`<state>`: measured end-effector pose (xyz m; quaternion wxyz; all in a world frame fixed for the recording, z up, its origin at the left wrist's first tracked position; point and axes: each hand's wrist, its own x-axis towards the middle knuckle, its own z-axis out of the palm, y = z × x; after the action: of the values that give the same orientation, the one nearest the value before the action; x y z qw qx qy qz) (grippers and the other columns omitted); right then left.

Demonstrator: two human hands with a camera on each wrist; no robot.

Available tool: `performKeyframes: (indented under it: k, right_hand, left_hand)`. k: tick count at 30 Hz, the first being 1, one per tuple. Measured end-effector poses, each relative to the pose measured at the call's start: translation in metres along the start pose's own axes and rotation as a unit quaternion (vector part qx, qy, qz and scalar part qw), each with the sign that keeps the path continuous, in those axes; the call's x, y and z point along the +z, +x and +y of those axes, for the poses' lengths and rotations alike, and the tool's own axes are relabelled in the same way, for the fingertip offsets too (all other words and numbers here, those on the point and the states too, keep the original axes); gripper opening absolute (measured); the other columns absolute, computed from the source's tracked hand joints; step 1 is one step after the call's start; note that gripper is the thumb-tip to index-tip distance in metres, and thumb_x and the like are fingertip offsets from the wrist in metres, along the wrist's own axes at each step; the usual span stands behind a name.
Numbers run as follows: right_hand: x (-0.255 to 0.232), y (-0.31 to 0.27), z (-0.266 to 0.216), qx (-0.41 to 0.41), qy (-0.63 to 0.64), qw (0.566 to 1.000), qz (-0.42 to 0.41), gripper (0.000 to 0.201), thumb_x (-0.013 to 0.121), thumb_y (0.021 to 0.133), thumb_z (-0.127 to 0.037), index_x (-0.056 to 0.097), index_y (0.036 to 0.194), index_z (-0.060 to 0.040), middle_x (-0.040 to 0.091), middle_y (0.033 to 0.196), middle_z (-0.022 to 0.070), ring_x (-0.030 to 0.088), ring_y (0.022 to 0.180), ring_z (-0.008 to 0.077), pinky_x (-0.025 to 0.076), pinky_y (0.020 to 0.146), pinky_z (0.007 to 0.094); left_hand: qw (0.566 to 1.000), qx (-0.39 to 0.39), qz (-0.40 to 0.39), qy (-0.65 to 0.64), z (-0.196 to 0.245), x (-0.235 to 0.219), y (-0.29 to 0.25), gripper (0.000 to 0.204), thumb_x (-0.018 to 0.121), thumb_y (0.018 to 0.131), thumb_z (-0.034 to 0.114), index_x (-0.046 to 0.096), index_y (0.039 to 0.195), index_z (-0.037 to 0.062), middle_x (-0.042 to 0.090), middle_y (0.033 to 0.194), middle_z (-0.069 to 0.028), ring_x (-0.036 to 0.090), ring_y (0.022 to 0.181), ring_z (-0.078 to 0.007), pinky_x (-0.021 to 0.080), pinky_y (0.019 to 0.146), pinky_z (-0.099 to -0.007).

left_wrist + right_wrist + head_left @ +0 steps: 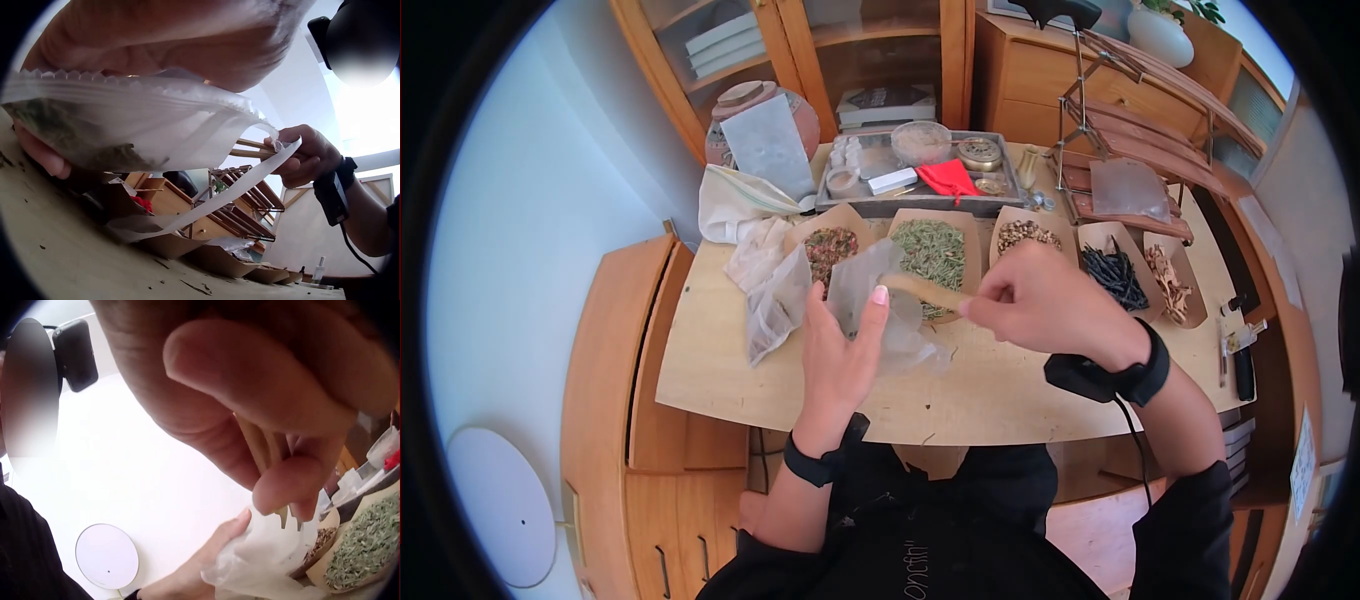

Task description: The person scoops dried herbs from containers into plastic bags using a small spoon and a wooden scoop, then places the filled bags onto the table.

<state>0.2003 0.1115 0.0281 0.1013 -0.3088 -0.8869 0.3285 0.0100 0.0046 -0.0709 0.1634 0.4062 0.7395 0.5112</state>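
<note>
My left hand (838, 352) holds a translucent white bag (855, 285) upright over the table. Dried green bits show through the bag (181, 128) in the left wrist view. My right hand (1055, 305) pinches light wooden tweezers (932, 292), whose far end is at the bag's mouth. Two thin arms of the tweezers (250, 150) reach the bag's edge in the left wrist view. The right wrist view shows the tweezers (256, 445) between thumb and fingers; whether their tips hold anything cannot be told.
Paper trays hold green herb (930, 250), red-brown flowers (830, 250), brown pieces (1028, 232), dark strips (1115, 275) and tan slices (1168, 280). Behind them stand a grey tray (870, 207) with a red pouch (948, 178) and a wooden rack (1135, 140). More bags (775, 310) lie left.
</note>
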Motion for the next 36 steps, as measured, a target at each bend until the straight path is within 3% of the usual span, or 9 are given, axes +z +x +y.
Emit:
performKeyframes:
  k: [2,4,8,11,14,23,27,29,36]
  right_hand:
    - [-0.009,-0.005,-0.001,-0.010,0.006,0.999,0.033,0.026,0.064,0.084,-0.019,0.069,0.071,0.0032,0.058,0.052,0.0042,0.049,0.045,0.0077,0.038,0.043,0.0248]
    - [-0.018,-0.009,0.003,0.080,0.014,0.996,0.044,0.028,0.063,0.084,-0.020,0.069,0.070,0.0039,0.059,0.052,0.0055,0.050,0.044,0.0077,0.038,0.042,0.0254]
    - [-0.007,-0.006,0.026,0.203,0.026,0.979,-0.016,0.034,0.057,0.083,-0.019,0.066,0.061,0.0056,0.060,0.052,0.0116,0.057,0.043,0.0187,0.048,0.044,0.0316]
    - [-0.001,-0.004,0.032,0.220,0.007,0.975,-0.031,0.035,0.055,0.084,-0.020,0.066,0.063,0.0062,0.062,0.054,0.0112,0.058,0.043,0.0172,0.049,0.044,0.0299]
    - [0.009,-0.001,0.033,0.221,0.032,0.974,-0.037,0.037,0.056,0.087,-0.024,0.068,0.068,0.0053,0.061,0.054,0.0074,0.050,0.039,0.0118,0.040,0.038,0.0273]
    - [0.035,0.019,0.041,0.187,0.151,0.969,-0.048,0.036,0.060,0.087,-0.025,0.068,0.069,0.0050,0.061,0.056,0.0054,0.043,0.036,0.0092,0.034,0.035,0.0247]
    - [0.037,0.023,0.044,0.175,0.160,0.969,-0.067,0.033,0.060,0.085,-0.024,0.068,0.071,0.0053,0.063,0.059,0.0073,0.049,0.040,0.0120,0.040,0.038,0.0260]
    - [0.040,0.022,0.048,0.178,0.222,0.958,-0.044,0.031,0.063,0.087,-0.021,0.069,0.072,0.0049,0.058,0.055,0.0031,0.036,0.035,0.0059,0.025,0.033,0.0231]
    - [0.031,0.017,0.064,0.196,0.265,0.944,-0.013,0.029,0.063,0.088,-0.019,0.069,0.074,0.0055,0.056,0.055,0.0029,0.034,0.035,0.0044,0.021,0.033,0.0219]
  left_hand:
    - [1.000,-0.003,-0.004,-0.014,0.001,-0.004,0.000,0.092,0.062,0.085,0.051,0.029,0.133,-0.0196,0.038,0.134,-0.0366,0.040,0.128,-0.0410,0.031,0.107,-0.0419]
    - [0.999,-0.004,-0.014,-0.028,-0.002,-0.005,0.000,0.091,0.062,0.086,0.051,0.029,0.133,-0.0197,0.038,0.135,-0.0363,0.040,0.128,-0.0403,0.031,0.107,-0.0415]
    - [0.999,-0.009,-0.011,-0.047,-0.009,-0.008,-0.003,0.089,0.062,0.087,0.048,0.027,0.134,-0.0185,0.038,0.135,-0.0346,0.041,0.128,-0.0380,0.031,0.107,-0.0408]
    - [0.999,-0.009,-0.016,-0.051,-0.004,-0.011,-0.006,0.087,0.062,0.088,0.046,0.027,0.135,-0.0177,0.038,0.135,-0.0335,0.041,0.128,-0.0371,0.031,0.107,-0.0403]
    - [0.999,-0.005,-0.021,-0.048,-0.005,-0.011,-0.008,0.085,0.062,0.089,0.045,0.027,0.135,-0.0173,0.038,0.135,-0.0329,0.041,0.127,-0.0369,0.032,0.106,-0.0400]
    - [0.999,-0.004,-0.020,-0.036,-0.001,-0.014,-0.008,0.087,0.061,0.089,0.047,0.025,0.135,-0.0185,0.037,0.135,-0.0357,0.039,0.129,-0.0387,0.031,0.107,-0.0407]
    - [0.999,-0.004,-0.023,-0.031,0.000,-0.014,-0.009,0.089,0.060,0.089,0.048,0.026,0.135,-0.0191,0.036,0.135,-0.0365,0.038,0.130,-0.0399,0.031,0.108,-0.0412]
    - [0.999,-0.007,-0.022,-0.029,0.000,-0.014,-0.008,0.089,0.060,0.089,0.048,0.026,0.135,-0.0192,0.036,0.135,-0.0366,0.038,0.130,-0.0401,0.031,0.108,-0.0412]
    - [0.999,-0.008,-0.028,-0.035,-0.001,-0.009,-0.001,0.087,0.060,0.089,0.047,0.027,0.135,-0.0186,0.038,0.135,-0.0362,0.040,0.128,-0.0397,0.032,0.106,-0.0411]
